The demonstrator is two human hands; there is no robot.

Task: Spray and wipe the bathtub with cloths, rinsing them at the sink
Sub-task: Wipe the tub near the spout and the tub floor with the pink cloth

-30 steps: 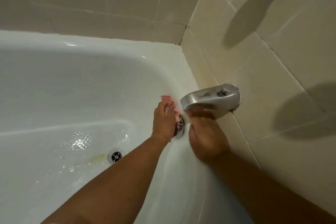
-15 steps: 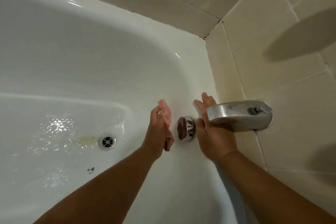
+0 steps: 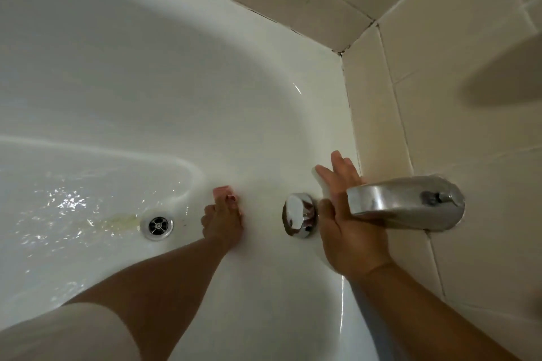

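Leftward toward the drain [image 3: 157, 224] your left hand [image 3: 223, 220] has slid, fingers bunched on the pink cloth [image 3: 224, 192] against the bathtub [image 3: 176, 82] wall at lower centre, clear of the chrome overflow plate [image 3: 299, 214]. Soft, limp and probably wet, the cloth should wipe best wadded under your fingertips. Your right hand [image 3: 349, 214] lies flat and open beneath the spout [image 3: 407, 202], with something pale under its fingers that I cannot identify.

the small pink cloth [image 3: 224, 191] is mostly hidden under the left hand [image 3: 223, 221]. only a bit of the white cloth [image 3: 321, 182] peeks out from under the right hand [image 3: 349, 228], which is partly behind the shiny silver tub spout [image 3: 404, 202].
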